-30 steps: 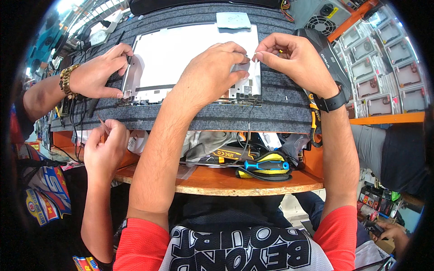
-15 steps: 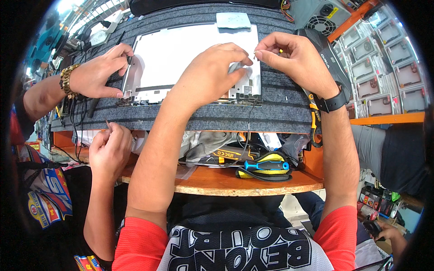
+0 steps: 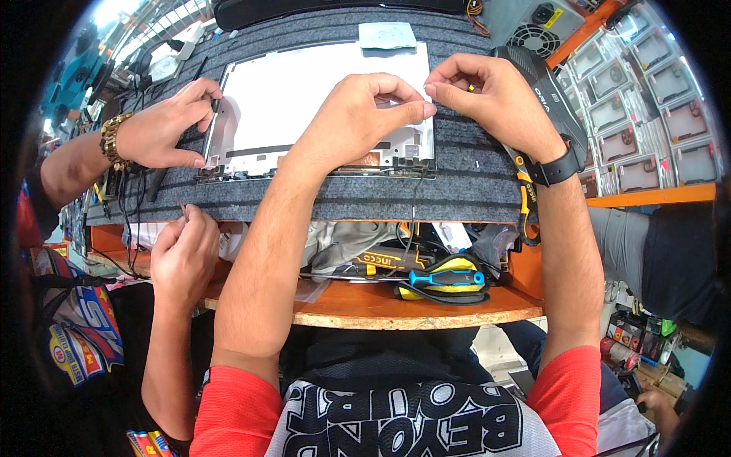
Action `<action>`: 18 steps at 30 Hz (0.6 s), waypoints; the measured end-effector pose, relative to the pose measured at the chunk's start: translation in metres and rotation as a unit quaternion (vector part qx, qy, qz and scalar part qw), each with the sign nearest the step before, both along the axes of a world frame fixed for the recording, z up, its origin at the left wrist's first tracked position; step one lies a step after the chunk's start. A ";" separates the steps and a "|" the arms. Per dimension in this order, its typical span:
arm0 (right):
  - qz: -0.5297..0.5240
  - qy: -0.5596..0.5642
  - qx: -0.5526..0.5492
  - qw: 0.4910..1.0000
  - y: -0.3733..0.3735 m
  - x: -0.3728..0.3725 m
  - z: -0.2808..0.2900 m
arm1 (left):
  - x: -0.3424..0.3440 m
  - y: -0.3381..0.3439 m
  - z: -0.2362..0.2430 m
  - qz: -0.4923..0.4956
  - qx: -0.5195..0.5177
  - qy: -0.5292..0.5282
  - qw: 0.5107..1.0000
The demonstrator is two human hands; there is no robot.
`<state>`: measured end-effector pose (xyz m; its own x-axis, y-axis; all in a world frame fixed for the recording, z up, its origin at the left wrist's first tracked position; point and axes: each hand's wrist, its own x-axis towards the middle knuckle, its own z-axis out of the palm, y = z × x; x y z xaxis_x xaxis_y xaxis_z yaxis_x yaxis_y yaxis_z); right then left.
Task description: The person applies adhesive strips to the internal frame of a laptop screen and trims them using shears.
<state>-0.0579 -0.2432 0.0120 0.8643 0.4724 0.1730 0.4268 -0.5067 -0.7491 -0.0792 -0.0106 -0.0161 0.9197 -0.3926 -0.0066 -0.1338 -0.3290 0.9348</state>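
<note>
A flat white panel (image 3: 282,99), like the back of a laptop screen, lies on a grey ribbed mat (image 3: 304,199). Copper and black strips with small parts run along its near edge. My left hand (image 3: 369,114) reaches over the panel, thumb and fingers closed near its right edge. Opposite it, my right hand (image 3: 483,91) is pinched at the same edge, its fingertips close to the left ones. Whatever either hand pinches is too small or hidden to make out. A co-worker's hand (image 3: 171,129) touches the panel's left edge; their other hand (image 3: 186,247) holds a thin tool.
A pale folded pad (image 3: 387,36) rests on the panel's far right corner. Yellow-handled pliers (image 3: 527,198) and a dark box (image 3: 537,91) lie to the right. Below the mat, an open shelf holds a blue screwdriver (image 3: 448,278) and bagged tools. Clear cases (image 3: 647,114) fill a rack beyond.
My left hand's fingertips have shifted right to the panel's edge, closing the gap to my right hand. My right hand stays pinched. The co-worker's hands barely move.
</note>
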 end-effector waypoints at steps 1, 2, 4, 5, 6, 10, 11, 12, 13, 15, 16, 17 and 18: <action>0.001 -0.003 0.004 1.000 0.000 0.000 0.000 | 0.000 0.002 0.000 -0.012 0.008 -0.015 1.000; -0.001 -0.005 0.004 1.000 0.000 0.000 0.000 | 0.001 0.003 -0.001 -0.023 0.019 -0.032 0.999; -0.007 -0.007 0.003 1.000 0.000 0.000 0.001 | 0.002 0.006 -0.002 -0.042 0.005 -0.037 0.998; -0.011 -0.006 0.003 1.000 0.000 0.000 0.001 | 0.002 0.007 -0.003 -0.051 -0.001 -0.041 0.998; -0.011 -0.012 0.005 1.000 -0.001 0.000 0.001 | 0.003 0.007 -0.004 -0.054 0.000 -0.055 0.997; -0.014 -0.006 0.011 1.000 0.000 0.001 -0.001 | 0.003 0.005 -0.006 -0.057 0.009 -0.083 0.995; -0.011 -0.006 0.013 1.000 0.000 0.001 -0.001 | 0.002 0.005 -0.005 -0.054 0.015 -0.086 0.995; -0.012 -0.006 0.012 1.000 0.000 0.002 -0.002 | 0.002 0.005 -0.005 -0.053 0.017 -0.079 0.995; -0.009 -0.007 0.017 1.000 0.000 0.002 -0.002 | 0.001 0.005 -0.004 -0.050 0.022 -0.075 0.996; -0.008 -0.010 0.016 1.000 -0.001 0.002 -0.002 | 0.001 0.004 -0.002 -0.048 0.032 -0.075 0.996; -0.007 -0.008 0.016 1.000 -0.001 0.002 -0.003 | 0.000 0.004 -0.002 -0.048 0.036 -0.079 0.995; -0.007 -0.007 0.015 1.000 -0.001 0.002 -0.003 | 0.000 0.004 -0.001 -0.048 0.041 -0.083 0.995; -0.007 -0.007 0.014 1.000 -0.001 0.002 -0.003 | 0.000 0.004 -0.001 -0.048 0.042 -0.080 0.995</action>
